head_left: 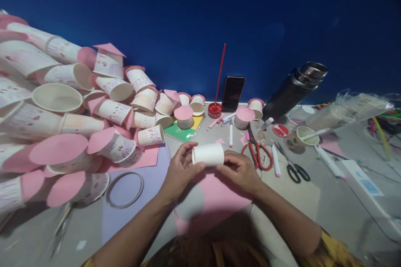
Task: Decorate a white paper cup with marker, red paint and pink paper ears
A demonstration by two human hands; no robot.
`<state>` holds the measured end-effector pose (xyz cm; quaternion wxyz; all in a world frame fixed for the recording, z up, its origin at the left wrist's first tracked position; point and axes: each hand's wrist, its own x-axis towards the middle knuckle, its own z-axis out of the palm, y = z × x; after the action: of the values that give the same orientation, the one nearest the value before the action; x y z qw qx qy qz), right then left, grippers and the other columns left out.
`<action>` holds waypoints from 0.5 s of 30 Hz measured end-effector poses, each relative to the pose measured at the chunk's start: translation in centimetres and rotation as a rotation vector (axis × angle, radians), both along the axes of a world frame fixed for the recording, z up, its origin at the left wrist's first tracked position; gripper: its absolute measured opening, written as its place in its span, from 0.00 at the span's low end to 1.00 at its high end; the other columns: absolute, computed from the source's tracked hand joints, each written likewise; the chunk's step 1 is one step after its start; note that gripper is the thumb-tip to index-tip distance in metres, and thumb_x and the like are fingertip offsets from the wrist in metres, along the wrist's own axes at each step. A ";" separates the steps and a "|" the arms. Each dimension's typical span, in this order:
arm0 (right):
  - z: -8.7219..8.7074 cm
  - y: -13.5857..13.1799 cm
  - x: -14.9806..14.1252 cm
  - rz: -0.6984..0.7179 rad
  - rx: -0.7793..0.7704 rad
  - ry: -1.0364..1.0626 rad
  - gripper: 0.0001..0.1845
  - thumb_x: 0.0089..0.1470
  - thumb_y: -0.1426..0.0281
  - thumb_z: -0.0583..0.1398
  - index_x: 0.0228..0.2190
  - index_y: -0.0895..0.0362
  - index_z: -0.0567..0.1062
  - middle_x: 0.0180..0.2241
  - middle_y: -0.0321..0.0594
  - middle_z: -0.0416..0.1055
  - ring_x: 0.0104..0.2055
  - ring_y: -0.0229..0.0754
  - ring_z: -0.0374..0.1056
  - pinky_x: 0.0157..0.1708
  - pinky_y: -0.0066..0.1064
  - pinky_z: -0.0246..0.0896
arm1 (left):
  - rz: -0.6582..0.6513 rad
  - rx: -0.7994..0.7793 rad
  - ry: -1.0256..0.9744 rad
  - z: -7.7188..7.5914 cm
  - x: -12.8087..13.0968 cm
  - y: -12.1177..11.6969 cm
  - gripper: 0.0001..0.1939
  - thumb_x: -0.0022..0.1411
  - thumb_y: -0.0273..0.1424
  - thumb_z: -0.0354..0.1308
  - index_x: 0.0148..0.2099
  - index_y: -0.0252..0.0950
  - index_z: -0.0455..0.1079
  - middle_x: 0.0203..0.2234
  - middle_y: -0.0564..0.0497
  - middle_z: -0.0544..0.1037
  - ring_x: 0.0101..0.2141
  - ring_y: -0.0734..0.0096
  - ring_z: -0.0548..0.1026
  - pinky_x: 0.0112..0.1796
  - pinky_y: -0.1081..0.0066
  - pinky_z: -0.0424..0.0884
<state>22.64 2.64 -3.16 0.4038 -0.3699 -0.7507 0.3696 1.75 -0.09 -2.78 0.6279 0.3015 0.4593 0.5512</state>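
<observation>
A plain white paper cup (208,154) lies sideways between my two hands, held above the table. My left hand (183,166) is closed round its left end, with the thumb along the lower side. The fingers of my right hand (239,170) grip the right end from below and behind. No drawing shows on the side of the cup facing me. Beneath my hands is a pink paper sheet (227,200) with a rounded cut-out on its left.
Decorated cups with pink paper tops (59,149) are heaped at left. Red-handled pliers (257,156), black scissors (296,167) and markers (275,160) lie right. Behind stand a phone (233,94), a red paint pot (214,110) and a dark flask (291,89); bagged cups (347,110) lie far right.
</observation>
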 end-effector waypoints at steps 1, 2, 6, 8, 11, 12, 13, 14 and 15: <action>-0.4 -0.2 -0.3 -0.043 0.079 0.007 0.06 0.62 0.72 0.63 0.33 0.55 0.81 0.32 0.41 0.80 0.34 0.42 0.75 0.35 0.31 0.69 | 0.020 -0.015 -0.067 0.0 0.3 -0.1 0.33 0.46 0.32 0.80 0.54 0.40 0.72 0.43 0.51 0.81 0.42 0.67 0.78 0.38 0.74 0.74; -0.7 -0.3 -0.6 -0.076 0.165 0.002 0.07 0.63 0.72 0.63 0.33 0.55 0.81 0.33 0.42 0.80 0.36 0.43 0.76 0.36 0.32 0.70 | 0.021 -0.037 -0.145 -0.1 0.6 -0.2 0.32 0.48 0.32 0.80 0.54 0.40 0.72 0.43 0.50 0.81 0.41 0.68 0.78 0.38 0.74 0.74; -1.0 -1.2 -1.2 -0.030 0.397 -0.136 0.07 0.66 0.70 0.61 0.39 0.53 0.81 0.35 0.46 0.81 0.38 0.48 0.77 0.38 0.37 0.72 | -0.080 -0.115 -0.408 -0.5 1.5 -0.6 0.23 0.58 0.34 0.74 0.54 0.36 0.75 0.40 0.48 0.83 0.39 0.64 0.80 0.40 0.68 0.78; -0.7 -1.6 -1.4 0.066 0.376 -0.211 0.07 0.66 0.69 0.61 0.41 0.52 0.81 0.38 0.46 0.82 0.40 0.50 0.78 0.40 0.39 0.73 | -0.059 -0.130 -0.469 -0.4 1.6 -0.4 0.25 0.60 0.33 0.71 0.58 0.36 0.74 0.41 0.46 0.84 0.42 0.60 0.82 0.46 0.62 0.79; -0.4 -1.4 -0.9 0.099 0.340 -0.220 0.08 0.66 0.70 0.61 0.40 0.51 0.82 0.37 0.42 0.83 0.39 0.48 0.79 0.40 0.37 0.73 | 0.058 -0.180 -0.506 0.5 1.1 0.1 0.28 0.63 0.29 0.66 0.64 0.34 0.69 0.44 0.43 0.85 0.45 0.55 0.83 0.50 0.57 0.80; -0.3 -1.0 -0.5 0.043 0.351 -0.210 0.08 0.66 0.70 0.61 0.38 0.51 0.82 0.34 0.41 0.83 0.36 0.46 0.79 0.38 0.36 0.72 | 0.104 -0.197 -0.509 0.8 0.9 0.2 0.27 0.64 0.28 0.64 0.64 0.34 0.69 0.44 0.43 0.85 0.44 0.55 0.84 0.49 0.56 0.80; -0.3 -0.4 0.1 -0.042 0.356 -0.224 0.09 0.65 0.70 0.60 0.36 0.52 0.82 0.32 0.41 0.83 0.33 0.45 0.79 0.35 0.35 0.70 | 0.140 -0.214 -0.509 1.1 0.6 0.4 0.26 0.65 0.27 0.61 0.65 0.34 0.68 0.44 0.43 0.86 0.43 0.56 0.84 0.48 0.56 0.81; -0.3 0.4 1.0 -0.151 0.350 -0.247 0.10 0.65 0.70 0.60 0.33 0.53 0.82 0.31 0.42 0.83 0.32 0.45 0.78 0.34 0.34 0.69 | 0.156 -0.231 -0.506 1.4 0.4 0.5 0.25 0.67 0.27 0.60 0.65 0.34 0.67 0.43 0.43 0.86 0.42 0.56 0.85 0.47 0.55 0.82; -0.2 1.2 2.0 -0.291 0.330 -0.262 0.11 0.64 0.70 0.60 0.31 0.54 0.82 0.31 0.43 0.83 0.32 0.45 0.78 0.35 0.34 0.68 | 0.153 -0.250 -0.502 1.6 0.2 0.5 0.25 0.67 0.27 0.58 0.66 0.34 0.66 0.43 0.43 0.86 0.41 0.55 0.85 0.46 0.54 0.83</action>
<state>24.64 3.86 -3.36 0.4069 -0.4478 -0.7857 0.1288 1.98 0.42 -1.20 0.7109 0.0406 0.3752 0.5934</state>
